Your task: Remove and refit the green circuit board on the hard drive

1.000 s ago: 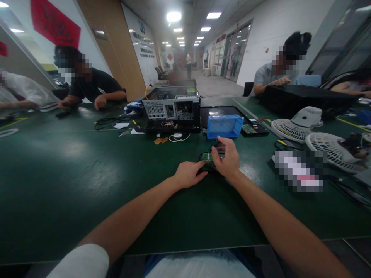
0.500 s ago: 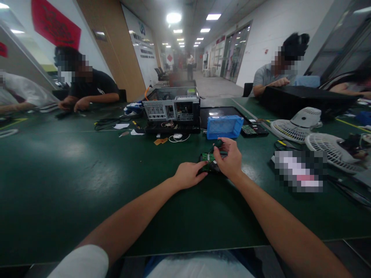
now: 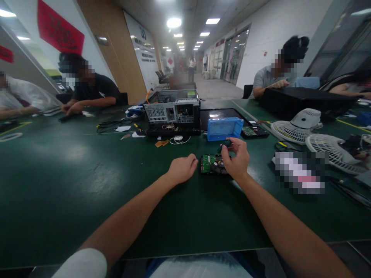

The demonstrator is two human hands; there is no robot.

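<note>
A hard disk drive lies on the green table in front of me, its green circuit board facing up. My right hand is closed around the dark handle of a screwdriver, above the drive's right side and partly covering it. The screwdriver's tip is hidden. Just left of the drive, apart from it, is my left hand. Its fingers are curled and pressed together, and whether something small is between them cannot be made out.
Beyond the drive stand a blue plastic bin and an opened computer case. Another circuit-board device lies right of the bin. White fan parts sit at the right. Co-workers sit across the table on both sides.
My left hand has let go of the drive's left part and drawn back left, fingers closing. My right hand with the screwdriver has shifted slightly right, uncovering more of the board.
</note>
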